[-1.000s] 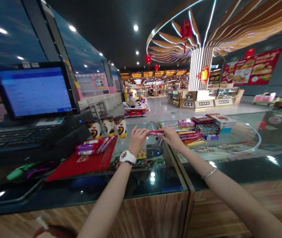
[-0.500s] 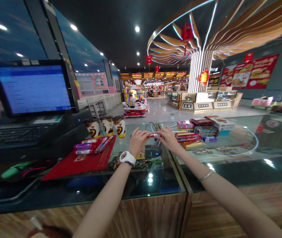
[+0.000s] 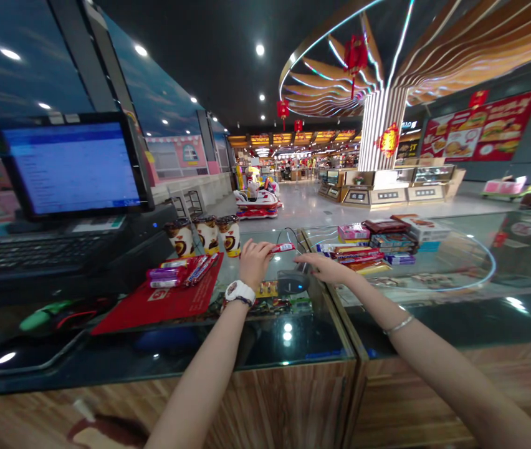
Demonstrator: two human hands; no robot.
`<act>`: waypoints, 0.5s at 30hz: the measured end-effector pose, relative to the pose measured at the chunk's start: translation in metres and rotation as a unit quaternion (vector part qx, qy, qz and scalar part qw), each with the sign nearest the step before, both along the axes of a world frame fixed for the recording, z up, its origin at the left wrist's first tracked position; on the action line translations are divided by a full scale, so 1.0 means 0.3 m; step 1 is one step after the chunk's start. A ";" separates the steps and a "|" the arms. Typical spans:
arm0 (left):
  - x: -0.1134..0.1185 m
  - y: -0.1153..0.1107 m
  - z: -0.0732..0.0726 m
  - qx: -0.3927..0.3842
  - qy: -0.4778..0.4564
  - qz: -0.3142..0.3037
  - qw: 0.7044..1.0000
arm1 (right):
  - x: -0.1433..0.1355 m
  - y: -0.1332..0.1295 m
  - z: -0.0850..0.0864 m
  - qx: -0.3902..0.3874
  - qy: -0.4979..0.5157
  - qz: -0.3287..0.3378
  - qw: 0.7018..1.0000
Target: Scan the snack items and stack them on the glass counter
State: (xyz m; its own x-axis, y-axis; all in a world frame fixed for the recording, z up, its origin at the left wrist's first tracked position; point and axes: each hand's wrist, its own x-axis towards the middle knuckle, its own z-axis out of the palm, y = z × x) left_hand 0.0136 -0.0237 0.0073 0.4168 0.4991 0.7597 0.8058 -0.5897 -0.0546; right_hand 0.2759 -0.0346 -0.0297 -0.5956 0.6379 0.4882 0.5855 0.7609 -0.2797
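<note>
My left hand [image 3: 254, 262], with a white watch [image 3: 240, 291] at the wrist, grips one end of a thin red-wrapped candy roll [image 3: 285, 247]. The roll's other end sticks out to the right above the glass counter. Just below that end, my right hand [image 3: 324, 268] is held palm down, its fingers stretched out and apart from the roll. Beneath the hands is a dark oval device [image 3: 292, 284] with a blue light. On a red sheet [image 3: 153, 307] to the left lie purple candy rolls [image 3: 165, 277] and red-and-blue candy rolls [image 3: 200, 269].
Several lidded cups [image 3: 229, 237] stand behind the red sheet. A monitor [image 3: 71, 165] and keyboard [image 3: 22, 255] occupy the left. Stacked candy boxes [image 3: 392, 242] and more candy rolls [image 3: 354, 254] are on the right counter. A seam [image 3: 340, 312] divides the two counters.
My right hand has let go of the candy roll and dropped slightly down and right, fingers straightening. My left hand keeps hold of the roll. The whole view has shifted slightly.
</note>
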 end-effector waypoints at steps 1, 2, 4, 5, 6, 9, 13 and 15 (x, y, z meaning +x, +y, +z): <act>-0.002 0.004 -0.003 -0.001 0.000 0.000 1.000 | -0.011 -0.003 -0.004 -0.006 -0.009 0.013 1.000; -0.004 0.007 -0.006 -0.002 0.001 0.000 1.000 | -0.022 -0.006 -0.008 -0.011 -0.017 0.022 1.000; -0.005 0.013 -0.010 -0.003 0.002 -0.001 1.000 | -0.036 -0.011 -0.011 -0.015 -0.031 0.034 0.999; -0.006 0.015 -0.011 -0.004 0.002 -0.001 1.000 | -0.041 -0.013 -0.012 -0.014 -0.038 0.034 0.999; -0.006 0.016 -0.012 -0.005 0.003 0.000 1.000 | -0.045 -0.015 -0.012 -0.011 -0.045 0.031 0.998; -0.007 0.019 -0.015 -0.006 0.001 0.003 1.000 | -0.054 -0.020 -0.012 -0.001 -0.072 0.014 0.997; -0.013 0.024 -0.017 -0.003 -0.002 0.009 1.000 | -0.058 -0.026 -0.018 0.006 -0.086 0.007 0.996; -0.019 0.028 -0.019 -0.004 -0.003 0.010 1.000 | -0.055 -0.027 -0.021 0.001 -0.074 0.014 0.997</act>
State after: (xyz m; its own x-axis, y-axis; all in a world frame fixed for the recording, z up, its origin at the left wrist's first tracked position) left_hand 0.0079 -0.0154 0.0015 0.4022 0.5132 0.7582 0.8176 -0.5740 -0.0452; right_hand 0.2595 -0.0427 -0.0360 -0.6794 0.6188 0.3942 0.5982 0.7783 -0.1908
